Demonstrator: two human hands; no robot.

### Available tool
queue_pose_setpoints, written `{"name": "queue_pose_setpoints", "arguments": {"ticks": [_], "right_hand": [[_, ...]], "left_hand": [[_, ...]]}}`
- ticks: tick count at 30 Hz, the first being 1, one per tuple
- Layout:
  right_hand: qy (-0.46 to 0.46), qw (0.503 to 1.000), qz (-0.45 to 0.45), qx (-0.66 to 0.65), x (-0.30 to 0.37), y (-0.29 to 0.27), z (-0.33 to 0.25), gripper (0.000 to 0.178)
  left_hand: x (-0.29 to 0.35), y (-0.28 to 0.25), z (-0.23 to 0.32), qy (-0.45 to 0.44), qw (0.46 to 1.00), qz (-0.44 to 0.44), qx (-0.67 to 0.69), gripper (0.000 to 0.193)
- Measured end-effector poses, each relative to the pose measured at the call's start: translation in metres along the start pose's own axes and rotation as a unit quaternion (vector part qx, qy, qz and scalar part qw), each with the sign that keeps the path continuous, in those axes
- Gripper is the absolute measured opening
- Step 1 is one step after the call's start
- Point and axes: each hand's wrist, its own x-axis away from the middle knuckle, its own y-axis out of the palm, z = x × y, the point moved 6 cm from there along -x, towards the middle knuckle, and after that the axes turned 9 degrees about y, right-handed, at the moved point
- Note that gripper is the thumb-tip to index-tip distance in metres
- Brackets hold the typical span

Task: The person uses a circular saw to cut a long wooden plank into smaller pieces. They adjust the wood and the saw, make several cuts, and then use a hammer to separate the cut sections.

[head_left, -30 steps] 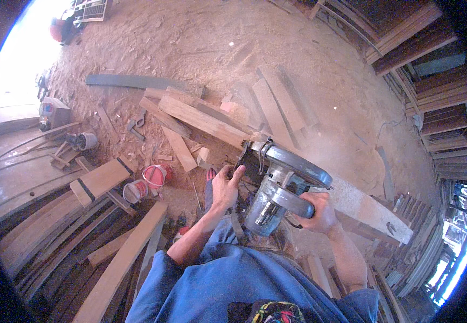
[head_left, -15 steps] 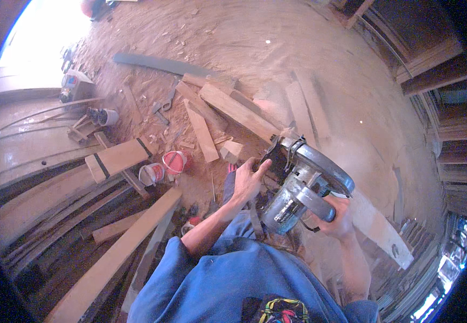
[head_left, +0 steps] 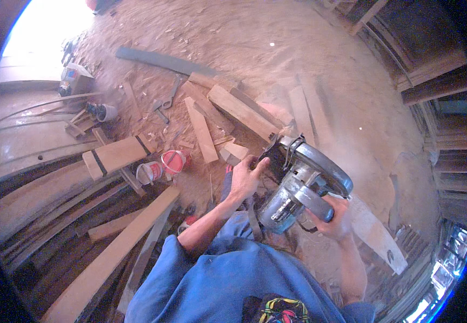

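A silver circular saw (head_left: 284, 207) with a rounded metal guard lies across the middle of the view. My right hand (head_left: 336, 218) is closed around its rear handle. My left hand (head_left: 248, 176) grips the dark edge at the saw's front left, thumb on top, though its fingertips are partly hidden. A thick wooden beam (head_left: 241, 111) reaches up to the saw's front end. Past the guard, a pale dusty board (head_left: 376, 234) with a dark oval mark runs toward the lower right. The blade is out of sight.
Offcuts (head_left: 202, 132) and a wrench-like tool (head_left: 172, 91) lie on the dusty ground. Two small buckets, one red (head_left: 173, 161) and one white (head_left: 150, 173), stand left of me. Long planks (head_left: 112, 258) are stacked at lower left. Timber racks (head_left: 443, 81) line the right.
The view has shifted slightly. Both hands keep their hold on the saw, which stays in nearly the same place against the beam.
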Motion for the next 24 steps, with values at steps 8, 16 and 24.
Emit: {"name": "queue_pose_setpoints", "arguments": {"ticks": [8, 16, 24], "right_hand": [[0.045, 0.998, -0.043, -0.017, 0.002, 0.001, 0.003, 0.038], [-0.051, 0.998, 0.026, -0.032, 0.0, -0.006, -0.019, 0.025], [-0.031, 0.999, -0.004, -0.044, 0.002, -0.003, -0.009, 0.036]], "left_hand": [[0.002, -0.001, -0.005, -0.013, 1.0, -0.007, -0.017, 0.061], [0.005, 0.0, -0.007, -0.024, 1.0, 0.002, -0.013, 0.062], [0.007, 0.0, -0.004, -0.024, 1.0, 0.0, -0.018, 0.062]]}}
